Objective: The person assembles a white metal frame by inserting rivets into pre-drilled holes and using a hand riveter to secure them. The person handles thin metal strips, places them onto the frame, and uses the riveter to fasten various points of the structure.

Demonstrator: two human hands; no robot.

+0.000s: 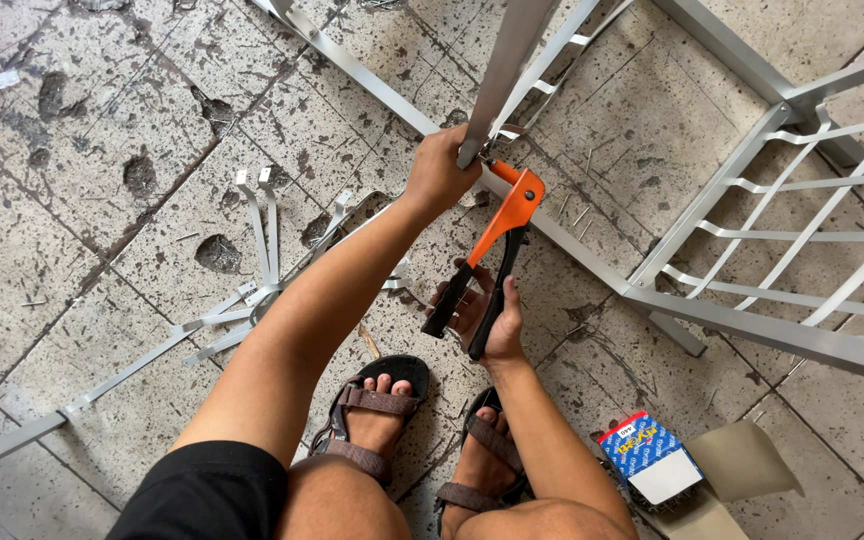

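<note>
Down at floor level, room to move is tight: the rivet tool [497,245] sits between a long grey metal bar [562,235] running diagonally across the tiled floor [72,180] and the person's own knees and sandalled feet [377,410]. Its long axis runs diagonally, the orange head pointing up and right against the bar, the two black handles trailing down and left toward the body. The right hand [482,320] has its fingers wrapped loosely round the spread handles, gripping the tool from below. The left hand [442,170] is closed tightly on a flat metal strip [502,70] that rises steeply toward the camera just above the tool's head. To the right a metal frame with thin cross slats [792,230] hems that side in. To the left, loose bent strips [252,260] lie scattered over the tiles, well apart from the hands. A small blue and red box [647,455] rests on brown cardboard [742,465] near the right knee, and spent rivet pins [577,215] litter the floor beyond the bar.
</note>
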